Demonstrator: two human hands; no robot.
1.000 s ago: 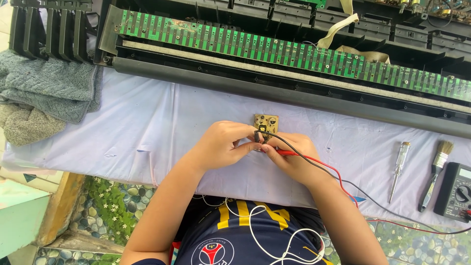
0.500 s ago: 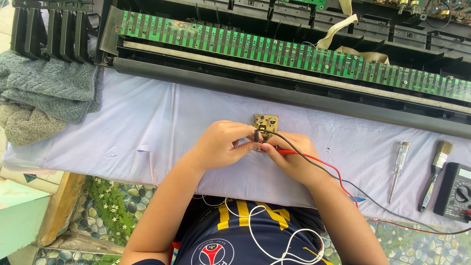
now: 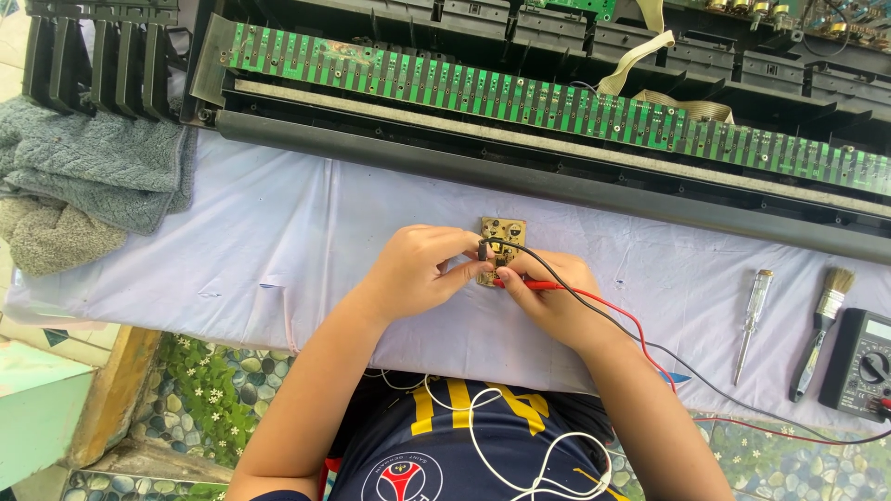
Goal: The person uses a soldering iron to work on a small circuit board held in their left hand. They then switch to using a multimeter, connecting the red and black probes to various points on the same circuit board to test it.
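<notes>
**Probes on a small board**

Hands meet near the middle of the desk (image 3: 278, 241), close to its near edge. I see my left hand (image 3: 418, 274) curled shut, fingertips pinching the black probe (image 3: 484, 250) against the small brown circuit board (image 3: 501, 243). My right hand (image 3: 557, 297) is closed around the red probe (image 3: 524, 285), its tip at the board's lower edge. Red and black leads (image 3: 640, 339) trail toward the multimeter (image 3: 858, 366) at the right edge, beside a brush (image 3: 821, 329) and screwdriver (image 3: 750, 320).
</notes>
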